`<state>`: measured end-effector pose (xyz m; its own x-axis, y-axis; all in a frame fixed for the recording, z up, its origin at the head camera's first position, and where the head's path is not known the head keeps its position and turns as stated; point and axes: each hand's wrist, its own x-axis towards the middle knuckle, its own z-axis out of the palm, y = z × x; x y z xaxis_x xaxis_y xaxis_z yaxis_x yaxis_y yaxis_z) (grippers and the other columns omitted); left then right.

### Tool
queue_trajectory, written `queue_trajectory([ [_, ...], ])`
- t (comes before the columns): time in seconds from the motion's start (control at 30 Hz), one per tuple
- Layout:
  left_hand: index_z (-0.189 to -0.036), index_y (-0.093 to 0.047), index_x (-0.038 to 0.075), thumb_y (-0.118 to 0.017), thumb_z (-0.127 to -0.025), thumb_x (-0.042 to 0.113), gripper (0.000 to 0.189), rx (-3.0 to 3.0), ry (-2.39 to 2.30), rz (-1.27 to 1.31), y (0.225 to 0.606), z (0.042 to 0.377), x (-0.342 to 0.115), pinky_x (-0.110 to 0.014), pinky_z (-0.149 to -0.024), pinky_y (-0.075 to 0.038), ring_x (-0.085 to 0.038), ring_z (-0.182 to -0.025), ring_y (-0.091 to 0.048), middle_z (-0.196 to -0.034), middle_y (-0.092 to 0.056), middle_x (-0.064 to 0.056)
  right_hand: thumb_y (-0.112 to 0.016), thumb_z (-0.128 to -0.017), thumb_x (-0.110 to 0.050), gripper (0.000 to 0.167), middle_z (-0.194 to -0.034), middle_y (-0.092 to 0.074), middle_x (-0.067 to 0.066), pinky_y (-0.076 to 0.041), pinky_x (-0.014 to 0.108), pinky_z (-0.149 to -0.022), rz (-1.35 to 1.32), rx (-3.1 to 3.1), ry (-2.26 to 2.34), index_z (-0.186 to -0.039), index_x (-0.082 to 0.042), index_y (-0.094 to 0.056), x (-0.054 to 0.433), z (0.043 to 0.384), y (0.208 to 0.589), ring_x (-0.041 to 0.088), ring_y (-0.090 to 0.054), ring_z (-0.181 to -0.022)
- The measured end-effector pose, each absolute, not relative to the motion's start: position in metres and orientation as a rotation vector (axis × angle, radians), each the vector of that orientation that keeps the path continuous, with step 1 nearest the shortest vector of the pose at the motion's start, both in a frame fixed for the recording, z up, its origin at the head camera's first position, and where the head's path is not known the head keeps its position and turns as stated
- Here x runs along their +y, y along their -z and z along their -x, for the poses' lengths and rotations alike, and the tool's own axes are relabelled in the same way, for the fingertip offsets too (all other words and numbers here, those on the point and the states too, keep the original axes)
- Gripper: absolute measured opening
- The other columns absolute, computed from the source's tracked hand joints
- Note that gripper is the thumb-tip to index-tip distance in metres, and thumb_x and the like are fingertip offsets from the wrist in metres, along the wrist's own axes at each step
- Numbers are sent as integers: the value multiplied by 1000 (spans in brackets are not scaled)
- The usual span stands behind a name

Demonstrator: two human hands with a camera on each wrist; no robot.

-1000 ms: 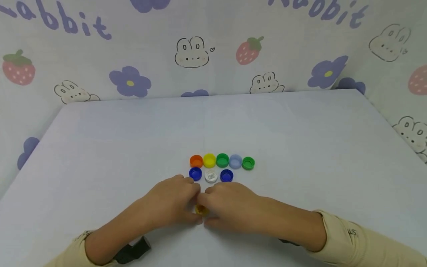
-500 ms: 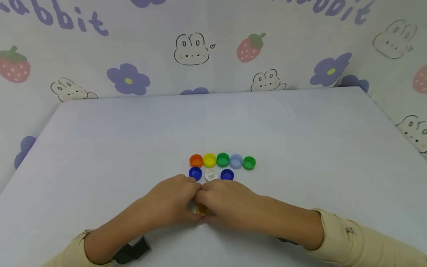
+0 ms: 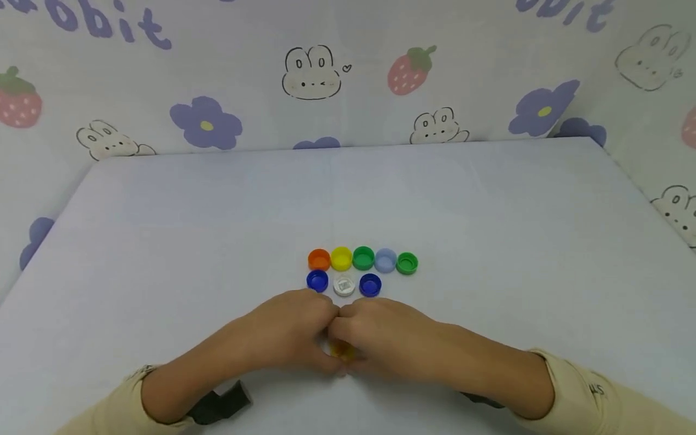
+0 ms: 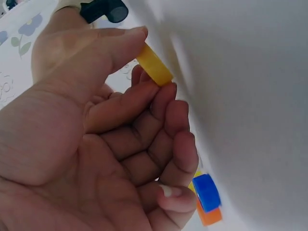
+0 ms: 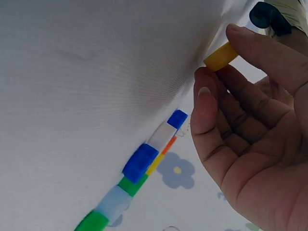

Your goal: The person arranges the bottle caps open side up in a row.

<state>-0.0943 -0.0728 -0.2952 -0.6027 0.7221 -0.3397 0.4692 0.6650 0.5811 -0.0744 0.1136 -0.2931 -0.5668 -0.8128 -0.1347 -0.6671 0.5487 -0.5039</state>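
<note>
Between my two hands is a small yellow bottle cap [image 4: 155, 66], mostly covered by fingers in the head view. My left hand [image 3: 290, 332] pinches it with thumb and fingertip, the other fingers curled below. From the other side my right hand [image 3: 394, 341] pinches the same cap [image 5: 221, 57] between thumb and fingers. The hands touch each other at the knuckles. Just beyond them lies a loose row with a blue cap [image 3: 318, 281], a white cap [image 3: 344, 285] and a dark blue cap [image 3: 370, 285].
Behind that runs a second row: an orange cap [image 3: 319, 260], a yellow cap [image 3: 341, 258], a green cap [image 3: 364, 258], a light blue cap [image 3: 385, 260] and another green cap [image 3: 407, 263]. The white table [image 3: 190, 229] ends at a patterned cloth backdrop [image 3: 364, 115].
Both hands, with the yellow cap between them, have shifted slightly to the right and a little closer to the person. The two rows of caps keep their arrangement; the head view has tilted slightly.
</note>
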Motion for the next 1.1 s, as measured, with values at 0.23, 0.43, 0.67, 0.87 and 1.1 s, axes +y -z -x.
queue_trajectory([
  [0.23,-90,-69,17,-85,-85,33,24,2245,-585,-933,292,92,-72,-25,-58,-36,-8,-62,-48,-65,-51,8,-82,-89,-19,16,-88,-66,-13,-49,19,-73,1214,2408,598,-101,-15,-73,122,68,297,0,-56,-77],
  [0.43,-86,-65,16,-83,-86,29,23,2312,-565,-963,291,89,-70,-25,-57,-37,-8,-60,-48,-64,-51,8,-73,-93,-6,12,-90,-69,-12,-51,19,-76,1217,2439,741,-102,-13,-75,129,66,300,-2,-59,-80],
  [0.67,-81,-67,15,-80,-90,25,19,2330,-595,-922,292,88,-70,-23,-54,-36,-7,-54,-47,-59,-51,8,-68,-93,2,20,-90,-70,-12,-48,17,-67,1198,2414,864,-106,-12,-72,132,67,303,-4,-54,-72],
  [0.87,-82,-65,17,-87,-83,36,29,2356,-542,-874,293,88,-70,-26,-59,-41,-9,-61,-51,-65,-56,9,-72,-92,-3,18,-87,-68,-14,-46,19,-61,1123,2402,814,-107,-13,-69,133,69,303,-2,-49,-66],
  [1.1,-86,-69,16,-91,-78,35,31,2378,-466,-842,297,89,-65,-28,-62,-43,-11,-66,-53,-66,-57,7,-80,-88,-9,27,-91,-68,-13,-49,19,-67,1062,2384,776,-112,-13,-69,130,70,302,0,-53,-71],
])
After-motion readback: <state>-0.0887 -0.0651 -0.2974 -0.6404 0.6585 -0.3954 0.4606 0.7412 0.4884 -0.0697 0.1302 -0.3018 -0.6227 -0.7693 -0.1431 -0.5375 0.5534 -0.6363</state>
